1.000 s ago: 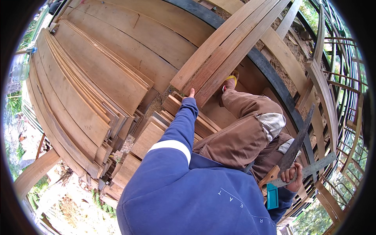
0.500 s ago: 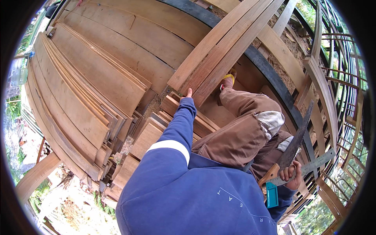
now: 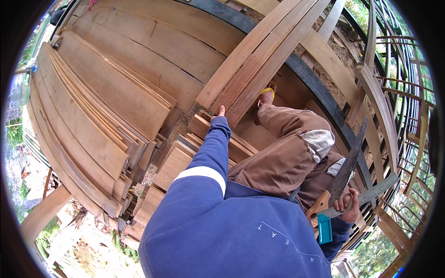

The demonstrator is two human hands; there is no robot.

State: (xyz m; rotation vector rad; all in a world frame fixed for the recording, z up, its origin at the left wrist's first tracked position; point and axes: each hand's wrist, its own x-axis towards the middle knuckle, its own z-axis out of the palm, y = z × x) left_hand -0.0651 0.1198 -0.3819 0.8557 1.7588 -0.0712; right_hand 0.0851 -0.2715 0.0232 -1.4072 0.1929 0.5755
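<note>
My left hand (image 3: 219,114) is at the near end of several long reddish-brown wooden planks (image 3: 259,60) lying side by side. Its thumb shows against the end of a plank; the other fingers are hidden under the wood, the hand closed on that end. At the lower right my right hand (image 3: 351,212) is closed around a try square (image 3: 381,190) with a metal blade and teal handle. A handsaw (image 3: 351,162) with a dark blade and wooden handle is held with it, its blade pointing up and away.
Stacks of thin boards (image 3: 88,111) lie at the left. Shorter stacked boards (image 3: 169,169) sit beside my left arm. A dark beam (image 3: 308,76) curves behind my bent leg (image 3: 282,157). Light planks (image 3: 340,74) and a slatted fence (image 3: 412,116) stand at the right.
The view has shifted slightly, so the planks sit a little further left. Both hands keep their hold, and the saw and square tilt hardly differently.
</note>
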